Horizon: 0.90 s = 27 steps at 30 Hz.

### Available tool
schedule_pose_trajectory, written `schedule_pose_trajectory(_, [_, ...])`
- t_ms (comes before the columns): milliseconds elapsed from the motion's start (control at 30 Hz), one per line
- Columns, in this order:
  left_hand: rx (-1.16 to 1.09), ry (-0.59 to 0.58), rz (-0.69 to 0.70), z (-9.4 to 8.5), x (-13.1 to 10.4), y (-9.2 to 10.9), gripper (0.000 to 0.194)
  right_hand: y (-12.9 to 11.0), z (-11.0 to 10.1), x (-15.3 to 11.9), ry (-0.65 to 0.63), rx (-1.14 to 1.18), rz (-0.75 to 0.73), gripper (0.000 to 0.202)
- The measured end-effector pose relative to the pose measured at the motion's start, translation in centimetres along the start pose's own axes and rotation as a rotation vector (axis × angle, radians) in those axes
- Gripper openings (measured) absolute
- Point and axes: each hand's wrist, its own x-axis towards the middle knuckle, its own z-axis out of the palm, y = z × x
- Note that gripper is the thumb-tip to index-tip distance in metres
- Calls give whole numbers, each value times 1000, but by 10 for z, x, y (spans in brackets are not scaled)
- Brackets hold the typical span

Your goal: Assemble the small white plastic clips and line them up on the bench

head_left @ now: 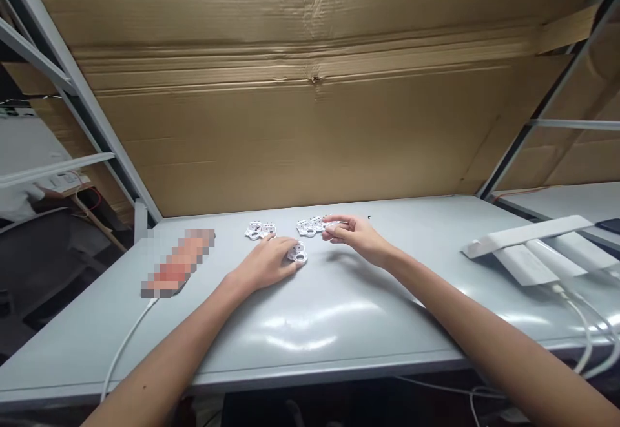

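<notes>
My left hand (266,262) rests low over the table, its thumb and forefinger closed around the edges of a small white flat piece (298,254) with a round hole and small dark marks. Just behind that hand lie two similar white pieces (254,229), side by side. To the right, my right hand (361,236) has its fingertips drawn together in a pinch beside another group of white pieces (307,227). White shows between those fingertips, but I cannot make out whether it is a piece in the grip or one lying behind it.
A pixelated phone-shaped object (179,265) with a white cable (126,336) lies at left. White power adapters or strips (527,262) with cables sit at right. Cardboard (310,143) walls the table's back, and metal posts (104,117) frame the sides. A tiny dark bit (369,217) lies near the back.
</notes>
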Motion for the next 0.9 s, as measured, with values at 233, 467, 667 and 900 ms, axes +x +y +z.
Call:
schedule_pose_trajectory(233, [-71,42,100,11,1,4,37,5,-1,3,-26,162,105,22])
schedule_pose_trajectory(467, [-3,44,115,11,-1,3,51,4,0,3,-39,297,242,15])
schedule_pose_trajectory(667, [17,-6,61,8,-4,3,48,5,3,4,-2,228,218,18])
schedule_pose_trajectory(900, [-2,27,57,17,2,0,48,5,14,7,48,-90,42,32])
